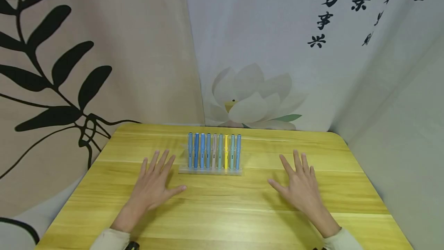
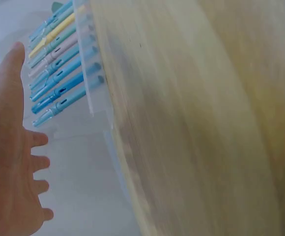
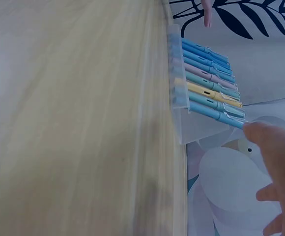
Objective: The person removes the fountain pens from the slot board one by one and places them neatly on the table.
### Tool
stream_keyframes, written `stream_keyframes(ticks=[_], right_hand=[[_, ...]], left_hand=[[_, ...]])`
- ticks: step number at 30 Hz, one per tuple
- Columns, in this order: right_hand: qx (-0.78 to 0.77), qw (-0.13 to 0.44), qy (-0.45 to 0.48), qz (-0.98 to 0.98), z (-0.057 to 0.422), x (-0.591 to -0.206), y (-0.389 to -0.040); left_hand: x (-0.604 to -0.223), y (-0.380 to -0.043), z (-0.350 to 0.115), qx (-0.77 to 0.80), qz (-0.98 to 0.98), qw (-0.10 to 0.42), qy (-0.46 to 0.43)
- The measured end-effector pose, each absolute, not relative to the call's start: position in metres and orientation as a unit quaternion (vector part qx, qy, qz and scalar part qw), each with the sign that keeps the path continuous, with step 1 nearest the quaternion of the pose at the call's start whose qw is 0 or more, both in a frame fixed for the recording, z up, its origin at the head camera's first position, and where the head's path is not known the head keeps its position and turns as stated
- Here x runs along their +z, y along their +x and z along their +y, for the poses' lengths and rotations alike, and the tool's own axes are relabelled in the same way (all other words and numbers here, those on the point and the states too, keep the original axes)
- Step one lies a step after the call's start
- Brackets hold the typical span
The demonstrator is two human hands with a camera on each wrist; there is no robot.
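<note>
Several capped pens stand upright in a row in a clear plastic pen stand (image 1: 210,172) on the wooden table. Most are blue or teal; a yellow pen (image 1: 226,151) and a pale pinkish pen (image 1: 214,151) stand among them. My left hand (image 1: 152,184) is spread over the table, left of the stand, thumb pointing toward it. To the right, and farther from the stand, my right hand (image 1: 301,188) is spread too, fingers apart. Neither hand holds anything. The left wrist view shows the left hand (image 2: 7,142) beside the pens; the right wrist view shows the right thumb (image 3: 270,142).
The wooden table (image 1: 222,219) extends around the stand and both hands. Behind it hangs a pale curtain (image 1: 149,49) with dark leaves, beside a white curtain (image 1: 256,30) with a lotus and black characters. Another pale curtain (image 1: 399,107) borders the right side.
</note>
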State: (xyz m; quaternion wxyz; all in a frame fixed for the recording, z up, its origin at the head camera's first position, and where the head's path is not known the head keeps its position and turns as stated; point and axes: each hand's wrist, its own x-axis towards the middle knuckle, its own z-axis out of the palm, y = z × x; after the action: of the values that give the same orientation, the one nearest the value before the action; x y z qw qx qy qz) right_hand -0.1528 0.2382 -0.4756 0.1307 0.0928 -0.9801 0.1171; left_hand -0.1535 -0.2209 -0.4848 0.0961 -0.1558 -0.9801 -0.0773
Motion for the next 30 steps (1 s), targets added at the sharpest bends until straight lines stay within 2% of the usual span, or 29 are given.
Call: stream_keyframes(ticks=[19, 30], right_hand=[[0.264, 0.088, 0.116, -0.954, 0.201, -0.467, -0.182], [0.333, 0.093, 0.138, -0.928, 0.180, -0.474, -0.202]], left_hand=[[-0.494, -0.192, -0.230, -0.206, -0.954, 0.031, -0.215], [-0.504, -0.214, -0.230, -0.262, -0.941, -0.018, -0.215]])
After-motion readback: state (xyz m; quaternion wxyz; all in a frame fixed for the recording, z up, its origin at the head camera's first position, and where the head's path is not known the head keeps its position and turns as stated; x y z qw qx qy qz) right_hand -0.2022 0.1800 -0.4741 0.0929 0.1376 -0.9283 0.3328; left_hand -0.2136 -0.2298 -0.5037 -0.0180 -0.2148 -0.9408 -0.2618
